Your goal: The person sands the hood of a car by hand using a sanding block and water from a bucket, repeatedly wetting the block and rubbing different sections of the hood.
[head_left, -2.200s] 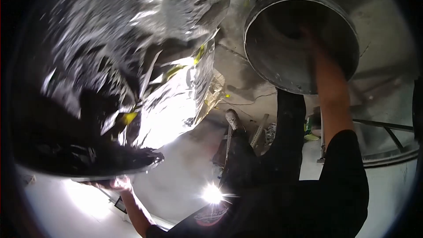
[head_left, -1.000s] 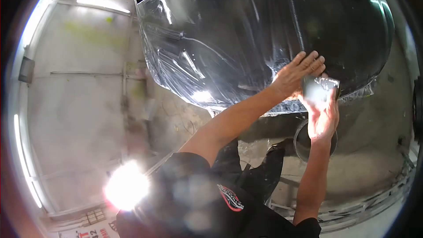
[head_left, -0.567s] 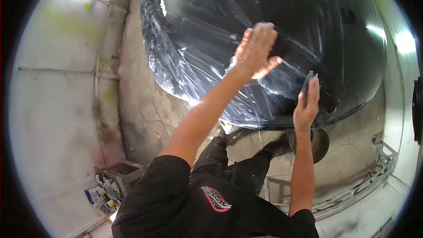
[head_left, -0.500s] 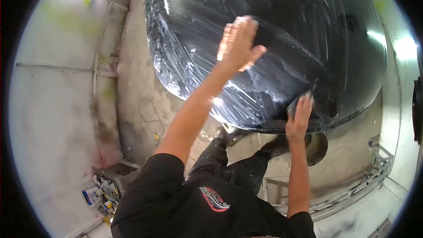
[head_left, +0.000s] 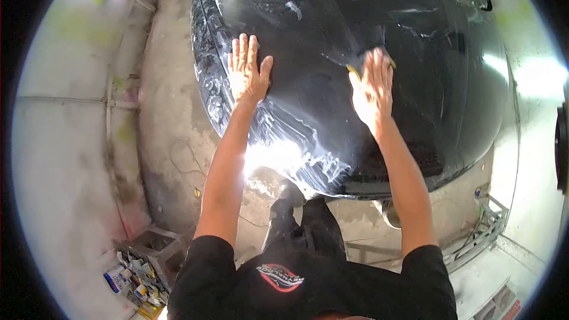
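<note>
A black car hood point(head_left: 314, 95) fills the upper middle of the head view, wet and streaked with white film, mostly along its left side and near front edge. My left hand point(head_left: 246, 77) rests flat on the hood's left part, fingers stretched and thumb apart, holding nothing that I can see. Farther right, my right hand point(head_left: 373, 88) presses down on the hood with its fingers close together. Beneath it is a thin pad point(head_left: 354, 72) whose yellow edges show on both sides of the fingers; the palm hides most of it.
Bottles and cans point(head_left: 139, 281) crowd a stand at the lower left. A metal frame point(head_left: 483, 231) stands by the right wall. On the concrete floor point(head_left: 169, 118) lies a thin cable point(head_left: 188, 170). A round container point(head_left: 388, 213) shows partly below the hood's front edge.
My left hand has moved left and slightly nearer on the hood. My right hand has slid away from the front edge with the pad. White film in the middle has thinned.
</note>
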The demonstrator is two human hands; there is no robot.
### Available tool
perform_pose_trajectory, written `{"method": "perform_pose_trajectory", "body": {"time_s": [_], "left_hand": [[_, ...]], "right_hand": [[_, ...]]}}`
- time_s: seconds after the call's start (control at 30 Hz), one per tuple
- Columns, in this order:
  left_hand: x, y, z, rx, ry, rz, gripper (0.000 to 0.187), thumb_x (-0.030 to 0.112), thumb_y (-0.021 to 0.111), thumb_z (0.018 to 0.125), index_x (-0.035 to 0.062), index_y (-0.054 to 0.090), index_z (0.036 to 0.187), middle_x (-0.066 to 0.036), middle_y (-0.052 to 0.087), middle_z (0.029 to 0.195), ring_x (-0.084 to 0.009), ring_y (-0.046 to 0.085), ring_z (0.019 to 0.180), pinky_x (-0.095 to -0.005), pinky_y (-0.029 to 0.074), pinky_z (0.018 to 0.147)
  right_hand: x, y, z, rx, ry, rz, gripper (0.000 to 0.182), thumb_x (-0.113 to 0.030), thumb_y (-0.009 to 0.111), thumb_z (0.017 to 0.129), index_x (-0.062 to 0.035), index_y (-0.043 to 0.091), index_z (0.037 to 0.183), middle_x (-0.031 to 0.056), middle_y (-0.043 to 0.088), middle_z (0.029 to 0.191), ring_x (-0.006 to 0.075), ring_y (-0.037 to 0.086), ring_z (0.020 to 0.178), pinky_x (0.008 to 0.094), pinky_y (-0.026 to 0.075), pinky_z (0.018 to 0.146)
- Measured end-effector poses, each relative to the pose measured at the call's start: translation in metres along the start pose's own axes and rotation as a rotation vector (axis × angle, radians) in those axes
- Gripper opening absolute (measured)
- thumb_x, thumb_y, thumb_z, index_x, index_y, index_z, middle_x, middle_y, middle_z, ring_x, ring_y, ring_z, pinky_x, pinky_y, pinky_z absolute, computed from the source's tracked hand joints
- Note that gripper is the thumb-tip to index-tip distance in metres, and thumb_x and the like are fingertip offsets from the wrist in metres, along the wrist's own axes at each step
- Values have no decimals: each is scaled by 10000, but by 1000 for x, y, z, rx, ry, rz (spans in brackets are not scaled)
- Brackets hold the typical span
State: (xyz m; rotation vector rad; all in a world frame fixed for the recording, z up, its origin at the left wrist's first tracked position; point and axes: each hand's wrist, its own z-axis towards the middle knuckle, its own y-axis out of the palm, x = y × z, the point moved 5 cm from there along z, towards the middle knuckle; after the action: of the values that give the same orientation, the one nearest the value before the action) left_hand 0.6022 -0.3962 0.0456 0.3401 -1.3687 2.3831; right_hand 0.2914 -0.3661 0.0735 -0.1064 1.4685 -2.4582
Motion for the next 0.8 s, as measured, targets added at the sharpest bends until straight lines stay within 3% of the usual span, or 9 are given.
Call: {"method": "perform_pose_trajectory", "body": {"time_s": [0.23,0.33,0.37,0.43,0.5,0.53,0.6,0.67,0.8], "left_hand": [[-7,0,1,17,-22,-10,627,371,580,1011,119,452,1571,-149,370,1659,-379,296,1546,-557,211,1238],[-8,2,2,21,-3,-18,627,377,578,1003,118,466,1562,-156,390,1647,-381,311,1539,-548,222,1234],[-10,2,3,21,10,-11,628,385,578,1005,120,465,1564,-156,391,1647,-382,311,1539,-549,221,1235],[-14,2,5,-12,22,15,647,416,581,1009,125,453,1572,-159,384,1650,-388,307,1539,-548,217,1238],[-29,0,17,-22,88,3,686,480,570,1009,132,433,1583,-181,357,1659,-402,286,1545,-543,211,1242],[-40,2,26,-7,115,-7,699,505,563,1009,135,428,1586,-187,346,1663,-401,279,1548,-538,210,1244],[-69,13,44,47,-42,30,716,547,531,1015,144,413,1595,-190,326,1672,-383,263,1558,-525,196,1254],[-67,12,54,22,-156,65,721,564,500,1024,169,377,1615,-176,307,1684,-355,248,1569,-526,171,1263],[-61,4,52,50,-134,66,686,488,566,1008,167,416,1595,-183,333,1669,-381,297,1544,-539,205,1253]], "right_hand": [[-17,56,178,112,-198,-4,599,-358,550,1044,82,449,1438,271,460,1470,432,470,1336,531,394,1128],[-8,42,150,42,-249,-30,600,-365,561,1035,85,473,1422,269,470,1482,427,476,1346,518,394,1133],[-4,30,114,196,-315,-3,600,-366,581,1021,92,508,1401,274,494,1474,424,483,1350,517,397,1138],[3,-14,43,62,-260,69,573,-338,614,1003,100,555,1366,288,495,1483,443,482,1366,545,367,1184],[22,-36,-53,-30,-209,90,667,-365,648,981,93,509,1445,277,413,1582,440,386,1476,553,327,1215],[29,-46,-97,-200,-101,74,699,-352,675,967,85,482,1478,269,383,1608,433,358,1499,557,311,1221],[44,-51,-162,-225,-94,72,725,-325,680,964,84,437,1511,278,334,1636,449,313,1523,575,281,1226],[45,-51,-173,-292,-70,48,741,-318,676,962,89,414,1523,290,313,1642,464,287,1533,585,270,1227],[12,-26,-35,-206,-74,98,757,-325,656,971,121,380,1517,315,318,1624,498,298,1510,591,284,1226]]}}
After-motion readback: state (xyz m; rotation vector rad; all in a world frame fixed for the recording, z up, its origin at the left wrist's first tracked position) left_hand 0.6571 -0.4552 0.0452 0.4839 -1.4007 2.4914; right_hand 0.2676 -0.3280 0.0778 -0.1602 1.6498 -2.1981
